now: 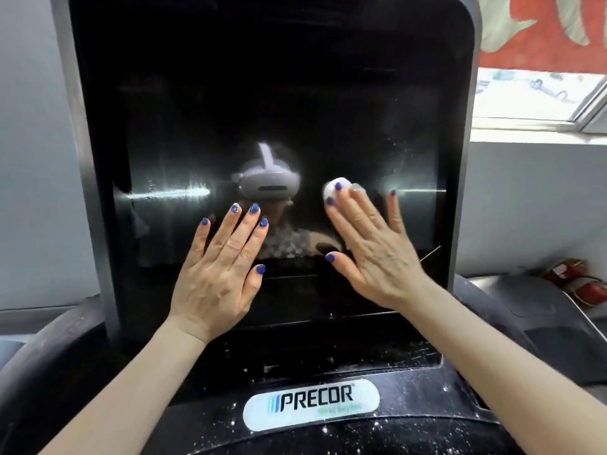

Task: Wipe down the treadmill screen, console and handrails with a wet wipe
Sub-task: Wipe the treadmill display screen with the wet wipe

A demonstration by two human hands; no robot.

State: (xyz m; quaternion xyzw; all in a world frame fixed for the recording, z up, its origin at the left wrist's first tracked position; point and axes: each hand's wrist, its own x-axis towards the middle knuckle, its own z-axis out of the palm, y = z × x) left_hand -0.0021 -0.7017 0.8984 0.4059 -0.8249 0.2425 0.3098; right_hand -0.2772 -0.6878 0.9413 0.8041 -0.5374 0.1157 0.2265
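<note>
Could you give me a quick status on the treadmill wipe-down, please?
Left hand flat on screen. Right hand presses wet wipe to glass. Nothing in the way.

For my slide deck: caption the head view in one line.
Right hand presses a white wipe to the dark screen; left hand lies flat beside it.

Glossy black glass treadmill screen, smeared and mirror-bright; soft white crumpled wet wipe; dusty, speckled black plastic console below.
</note>
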